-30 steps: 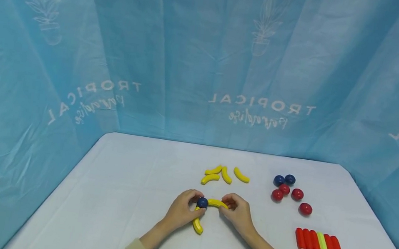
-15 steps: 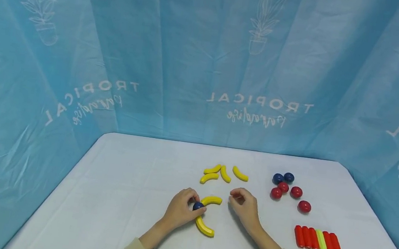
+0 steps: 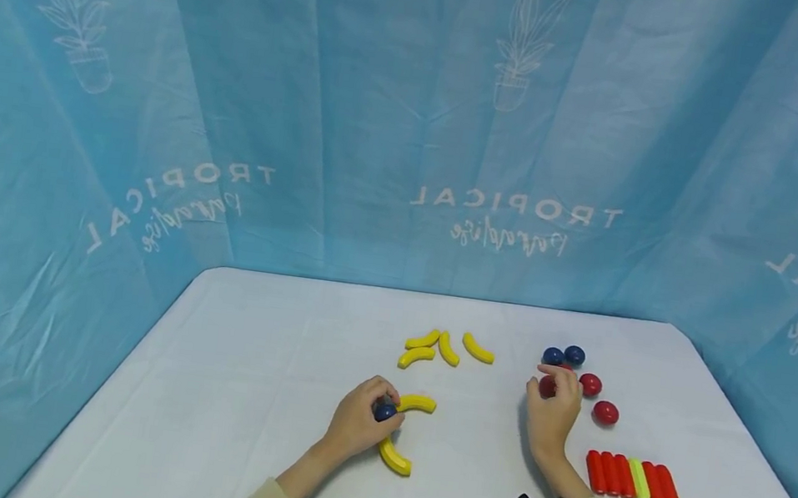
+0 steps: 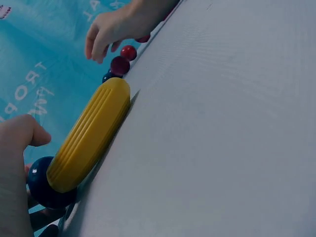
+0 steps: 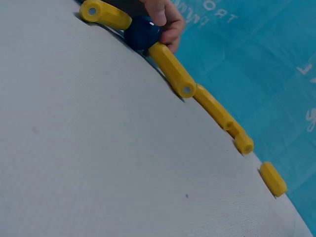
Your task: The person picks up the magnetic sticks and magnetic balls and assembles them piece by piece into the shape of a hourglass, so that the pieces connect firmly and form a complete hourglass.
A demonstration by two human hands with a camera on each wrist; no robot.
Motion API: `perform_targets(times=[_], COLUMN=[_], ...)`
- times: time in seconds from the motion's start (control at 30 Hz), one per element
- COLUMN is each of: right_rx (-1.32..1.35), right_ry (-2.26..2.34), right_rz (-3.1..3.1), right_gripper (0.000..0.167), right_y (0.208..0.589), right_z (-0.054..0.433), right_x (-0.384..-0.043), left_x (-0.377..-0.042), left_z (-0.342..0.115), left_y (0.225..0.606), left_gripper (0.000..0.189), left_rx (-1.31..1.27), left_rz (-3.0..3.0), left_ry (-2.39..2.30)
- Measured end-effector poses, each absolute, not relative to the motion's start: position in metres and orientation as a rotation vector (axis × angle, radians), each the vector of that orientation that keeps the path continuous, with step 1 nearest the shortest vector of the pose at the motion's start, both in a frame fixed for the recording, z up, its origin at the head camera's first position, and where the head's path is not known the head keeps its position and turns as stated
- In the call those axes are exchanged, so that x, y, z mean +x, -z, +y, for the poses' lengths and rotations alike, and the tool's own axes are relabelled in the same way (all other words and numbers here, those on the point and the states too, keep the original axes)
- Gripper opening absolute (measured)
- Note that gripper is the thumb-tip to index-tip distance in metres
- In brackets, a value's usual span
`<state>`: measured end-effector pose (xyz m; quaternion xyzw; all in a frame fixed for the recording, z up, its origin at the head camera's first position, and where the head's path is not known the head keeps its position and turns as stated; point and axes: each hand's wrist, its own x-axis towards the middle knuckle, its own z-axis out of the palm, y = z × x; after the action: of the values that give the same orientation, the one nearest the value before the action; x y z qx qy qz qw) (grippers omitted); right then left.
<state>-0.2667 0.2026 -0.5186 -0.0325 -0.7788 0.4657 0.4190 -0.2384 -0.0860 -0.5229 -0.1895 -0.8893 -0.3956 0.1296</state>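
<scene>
My left hand (image 3: 356, 417) grips a dark blue ball (image 3: 385, 410) between thumb and fingers, low over the table. Two yellow curved sticks (image 3: 416, 403) touch this ball, one on its far side and one on its near side. Grey discs show at the sticks' ends in the right wrist view, where the blue ball (image 5: 141, 33) sits between them. Out to the right, my right hand (image 3: 553, 416) hovers with bent, parted fingers around a red ball (image 3: 548, 386). In the left wrist view the right hand (image 4: 112, 33) appears apart from the balls.
Several loose yellow curved sticks (image 3: 417, 358) lie beyond my left hand. Two blue balls (image 3: 574, 355) and more red balls (image 3: 605, 413) lie at the right. Nearer, red straight sticks (image 3: 615, 475) and one lime stick (image 3: 639, 481) form a row. Blue curtain (image 3: 387, 113) surrounds the white table (image 3: 265, 349).
My right hand has let go of the far yellow stick and moved right to the red balls. The left hand keeps its hold on the blue ball, while the sticks have swung around it.
</scene>
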Motion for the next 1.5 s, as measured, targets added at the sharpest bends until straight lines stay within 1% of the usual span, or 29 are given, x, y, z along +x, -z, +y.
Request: perform_targets(times=[0.07,0.23,0.3,0.4,0.43,0.63,0.77,0.93,1.07,1.2,1.33,1.5], right_rx=[-0.123,-0.201,-0.228,-0.277,-0.293,-0.319,-0.228,-0.037,0.138,0.278,0.394,0.513], right_ry=[-1.176,-1.204,-1.210,-1.227,-1.233,-1.265,-1.290,-1.411,-1.599,-1.737,-1.773,-1.762], right_rz=[-1.955,-1.961,-1.980,-2.009,-2.016,-2.080,-2.196,-2.310,-2.359,-2.415,-2.427,-2.450], right_gripper=[0.019,0.027,0.031,0.033,0.033,0.030,0.028,0.033,0.036,0.036,0.034,0.032], right_y=[0.520,0.524,0.525,0.524,0.524,0.522,0.521,0.524,0.527,0.527,0.517,0.501], right_z=[0.204,0.205,0.205,0.206,0.206,0.203,0.196,0.181,0.158,0.135,0.122,0.118], right_x=[-0.267,-0.269,-0.269,-0.268,-0.268,-0.264,-0.263,-0.262,-0.257,-0.251,-0.245,-0.235], left_x=[-0.238,-0.237,-0.236,-0.236,-0.237,-0.238,-0.239,-0.240,-0.241,-0.241,-0.242,-0.242], left_z=[-0.087,-0.089,-0.089,-0.088,-0.087,-0.084,-0.083,-0.084,-0.087,-0.087,-0.085,-0.083], left_y=[0.524,0.524,0.522,0.520,0.519,0.517,0.518,0.519,0.518,0.519,0.519,0.518], left_gripper=[0.018,0.032,0.029,0.016,0.014,0.024,0.024,0.023,0.022,0.022,0.020,0.016], left_rx=[-0.529,-0.440,-0.405,-0.384,-0.380,-0.360,-0.340,-0.320,-0.334,-0.320,-0.316,-0.334], left_rz=[-2.568,-2.529,-2.532,-2.575,-2.592,-2.611,-2.579,-2.546,-2.514,-2.536,-2.559,-2.555], left_ry=[1.133,1.143,1.164,1.214,1.232,1.324,1.374,1.449,1.507,1.529,1.521,1.500])
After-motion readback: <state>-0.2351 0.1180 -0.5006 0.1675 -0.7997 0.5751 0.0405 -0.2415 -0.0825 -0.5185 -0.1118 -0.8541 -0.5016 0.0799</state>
